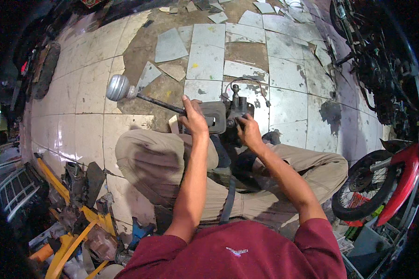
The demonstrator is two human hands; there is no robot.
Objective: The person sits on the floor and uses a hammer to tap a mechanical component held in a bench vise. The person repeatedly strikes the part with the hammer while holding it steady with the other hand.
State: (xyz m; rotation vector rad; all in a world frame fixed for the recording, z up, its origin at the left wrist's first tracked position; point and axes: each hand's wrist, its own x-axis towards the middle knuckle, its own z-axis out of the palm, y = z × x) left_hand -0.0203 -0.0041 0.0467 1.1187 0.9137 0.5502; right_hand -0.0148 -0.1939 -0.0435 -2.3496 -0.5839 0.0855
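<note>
In front of my crossed legs I hold what looks like a gear lever assembly. Its black rod (160, 103) slants up to the left and ends in a round silver-grey knob (118, 88). My left hand (194, 118) is closed around the inner end of the rod, beside a flat dark grey plate (214, 111). On the right, the dark metal housing (238, 111) carries an upright post and a thin looped wire (247, 79). My right hand (250, 132) grips the housing's near side with bent fingers; its underside is hidden.
Tiles on the floor (287, 104) are cracked, with loose pieces (171, 45) ahead. Yellow metal parts and a dirty mechanical part (100, 242) crowd the lower left. A motorcycle wheel (365, 186) with a red fender (402, 181) stands at right, dark machinery (375, 69) beyond.
</note>
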